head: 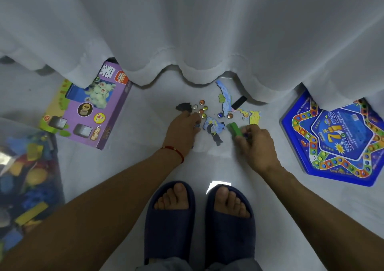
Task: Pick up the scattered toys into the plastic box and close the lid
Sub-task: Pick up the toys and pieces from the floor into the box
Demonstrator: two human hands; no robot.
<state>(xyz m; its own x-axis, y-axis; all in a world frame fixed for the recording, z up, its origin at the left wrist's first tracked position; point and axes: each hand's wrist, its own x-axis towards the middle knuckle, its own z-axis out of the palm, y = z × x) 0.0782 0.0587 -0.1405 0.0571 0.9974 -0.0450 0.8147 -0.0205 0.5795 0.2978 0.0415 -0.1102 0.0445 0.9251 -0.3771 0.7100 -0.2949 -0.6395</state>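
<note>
— Marbles [202, 109] are lying beside our curled left hand [182, 129]; we cannot tell whether it is grasping any.

— Right of the marbles, our right hand [256, 144] is gripping a green block [234, 129]; the plastic box [25, 166] is sitting far left.

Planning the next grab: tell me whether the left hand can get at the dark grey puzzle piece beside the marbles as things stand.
Probably yes. The left hand sits right by the dark grey puzzle piece, its fingertips almost at its edge. Nothing covers the piece; the marbles lie beside it, not on it.
</note>
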